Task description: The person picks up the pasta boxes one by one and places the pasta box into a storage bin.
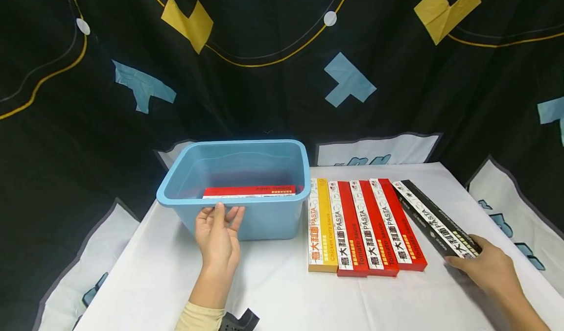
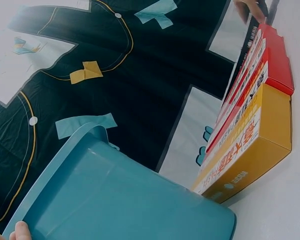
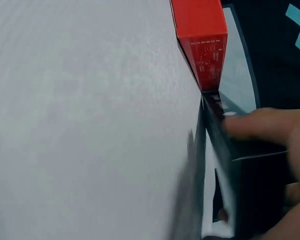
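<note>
Black pasta box (image 1: 434,218): along the desk's right edge, slanted, far end just beside the rightmost red box (image 1: 398,223), near end angled away from it. Right hand (image 1: 486,267) has that near end, fingers and thumb pinching across its width. Near end looks slightly raised; can't confirm.

Step in hand, my read: picking up the black box. Next move calls for a firm pinch, since the long far end has no hand under it, plus clearance from the red neighbor.

Labels: black box reads "PASTA" and "意大利面"; its side print is too small. Three red boxes side by side, all "PASTA 意大利面", "Tomato sauce". Yellow box (image 1: 323,225), left end of the row, says "Chicken curry sauce". Small logo on its near end, not legible.

Blue basin (image 1: 269,225) sits at the desk's back-left corner, just beside the yellow box. One red box (image 1: 248,190) shows inside, "Tomato sauce" upside down; anything deeper is hidden. Left hand (image 1: 220,238) touches the near rim, fingers loosely spread, no firm grip apparent.

Desk (image 1: 282,292) has a white cover. Black backdrop (image 1: 273,106) behind, with blue and yellow tape.
</note>
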Tool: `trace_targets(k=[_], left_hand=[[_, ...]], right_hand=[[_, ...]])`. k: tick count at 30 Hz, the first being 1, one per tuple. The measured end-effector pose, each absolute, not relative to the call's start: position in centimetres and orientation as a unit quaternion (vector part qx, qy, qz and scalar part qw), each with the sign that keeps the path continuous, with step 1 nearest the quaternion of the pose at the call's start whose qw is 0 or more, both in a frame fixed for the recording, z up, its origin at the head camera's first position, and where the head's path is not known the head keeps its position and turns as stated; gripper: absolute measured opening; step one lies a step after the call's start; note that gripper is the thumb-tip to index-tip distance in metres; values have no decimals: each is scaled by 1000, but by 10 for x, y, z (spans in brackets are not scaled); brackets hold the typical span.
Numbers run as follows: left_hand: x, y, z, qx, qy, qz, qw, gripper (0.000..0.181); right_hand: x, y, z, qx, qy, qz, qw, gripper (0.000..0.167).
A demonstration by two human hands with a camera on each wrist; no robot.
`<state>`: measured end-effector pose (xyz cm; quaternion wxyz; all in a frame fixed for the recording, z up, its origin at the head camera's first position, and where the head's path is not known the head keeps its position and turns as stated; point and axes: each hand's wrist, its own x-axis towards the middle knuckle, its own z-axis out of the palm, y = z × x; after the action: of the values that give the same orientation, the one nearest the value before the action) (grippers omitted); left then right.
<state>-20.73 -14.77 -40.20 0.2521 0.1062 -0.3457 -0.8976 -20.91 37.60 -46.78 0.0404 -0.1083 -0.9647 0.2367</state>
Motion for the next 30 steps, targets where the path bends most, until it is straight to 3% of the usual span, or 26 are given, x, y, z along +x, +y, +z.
trace_targets(k=[7, 16, 24, 30], left_hand=[[-208, -150, -402, 109, -347, -896, 256, 24], [-207, -150, -403, 108, -342, -898, 255, 20], [-207, -151, -402, 103, -345, -898, 254, 23], [-207, -148, -402, 103, -344, -898, 253, 20]], right_hand=[[-201, 370, -450, -158, -933, 294, 136, 88], [-194, 360, -425, -212, -892, 360, 173, 84], [-208, 336, -382, -137, -876, 417, 200, 74], [-218, 301, -355, -39, -873, 446, 192, 70]])
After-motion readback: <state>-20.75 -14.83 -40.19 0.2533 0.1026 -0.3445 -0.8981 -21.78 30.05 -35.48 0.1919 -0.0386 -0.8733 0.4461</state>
